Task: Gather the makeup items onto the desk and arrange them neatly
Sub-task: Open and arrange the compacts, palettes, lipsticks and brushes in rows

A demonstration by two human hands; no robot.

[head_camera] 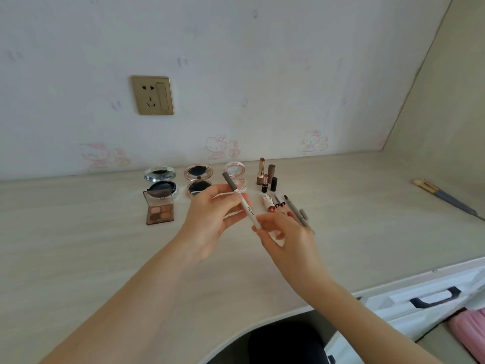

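Makeup pencil (248,210), white with a grey cap and marked "novo", is held tilted in the air above the desk (78,232). It is pinched near the cap by the left hand (207,222) and at its lower end by the fingertips of the right hand (286,237). Just beyond the right hand, several slim pencils (291,206) are laid side by side. Behind them, two uncapped lipsticks (262,168) and their caps (274,183) are stood upright. To the left, an eyeshadow palette (159,210) and three open compacts are set in a row near the wall: silver (160,179), rose-gold (198,179) and pink (235,172). Far right, brushes (443,198) are seen lying well apart.
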